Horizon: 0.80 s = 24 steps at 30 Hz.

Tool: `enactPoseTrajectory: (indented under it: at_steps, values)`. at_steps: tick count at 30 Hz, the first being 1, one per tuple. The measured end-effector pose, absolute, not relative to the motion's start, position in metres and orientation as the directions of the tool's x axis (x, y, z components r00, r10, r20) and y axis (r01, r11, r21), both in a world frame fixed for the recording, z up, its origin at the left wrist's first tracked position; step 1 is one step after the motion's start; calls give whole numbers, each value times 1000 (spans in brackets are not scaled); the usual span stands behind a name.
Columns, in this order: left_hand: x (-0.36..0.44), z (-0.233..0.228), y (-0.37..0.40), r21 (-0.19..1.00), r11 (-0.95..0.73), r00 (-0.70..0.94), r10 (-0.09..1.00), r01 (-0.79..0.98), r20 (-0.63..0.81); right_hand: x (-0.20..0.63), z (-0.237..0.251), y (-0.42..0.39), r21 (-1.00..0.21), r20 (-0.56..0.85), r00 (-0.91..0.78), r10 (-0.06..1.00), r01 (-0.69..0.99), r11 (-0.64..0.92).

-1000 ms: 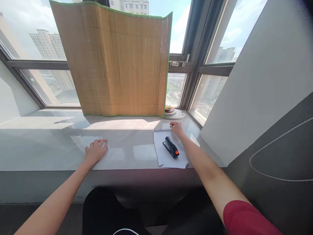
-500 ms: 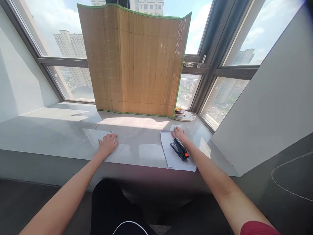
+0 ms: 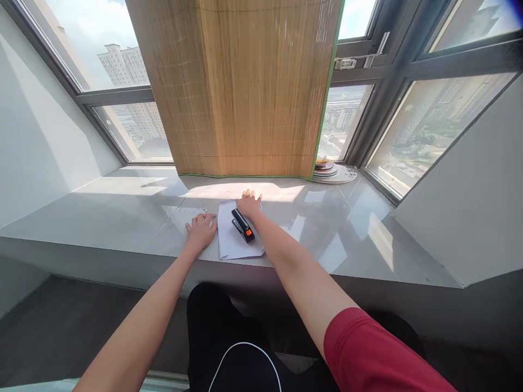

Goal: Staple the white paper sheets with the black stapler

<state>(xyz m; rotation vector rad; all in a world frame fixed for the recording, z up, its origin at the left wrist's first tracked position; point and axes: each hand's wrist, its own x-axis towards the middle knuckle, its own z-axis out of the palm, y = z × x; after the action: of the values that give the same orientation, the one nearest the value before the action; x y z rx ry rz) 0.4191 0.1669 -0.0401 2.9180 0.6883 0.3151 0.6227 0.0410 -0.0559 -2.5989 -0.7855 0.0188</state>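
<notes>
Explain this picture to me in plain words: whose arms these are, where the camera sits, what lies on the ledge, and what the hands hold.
The camera is worn on a person's head and looks down, so the two bare arms are that person's own. The left hand lies flat on the grey window ledge, beside a white sheet of paper. The right hand rests open on the far end of that paper. Neither hand grips anything. A black stapler with an orange end lies on the paper, just beside the right hand. Behind, a bamboo mat stands against the window, with stacked plates to its right.
</notes>
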Motion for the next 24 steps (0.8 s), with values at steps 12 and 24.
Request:
enactPoseTrajectory:
  at_steps: [12,24]
  values:
    - [420,-45,175,223,-871,859,479,438,183,619,-52,0,-388,122,868,481,488,-782]
    - [420,-43,174,189,-879,865,470,438,177,640,-45,-136,-339,56,940,338,336,-879]
